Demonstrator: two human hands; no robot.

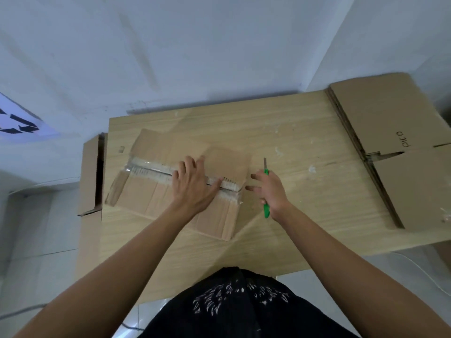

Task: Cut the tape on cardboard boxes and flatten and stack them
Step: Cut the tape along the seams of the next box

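Already my stack (390, 147) holds flat boxes; left hand (192, 184) presses flat on this seemingly slit box (156, 203), right hand (271, 189) grips the cutter (267, 211); flattening remains.

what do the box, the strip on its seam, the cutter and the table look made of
Box: matte brown cardboard, creased where it folds.
Tape on its seam: clear glossy plastic film, wrinkled and glinting.
Cutter: shiny green handle, likely plastic; thin grey blade, probably metal.
Table: pale smooth wood-grain top, wood or laminate, cannot tell.
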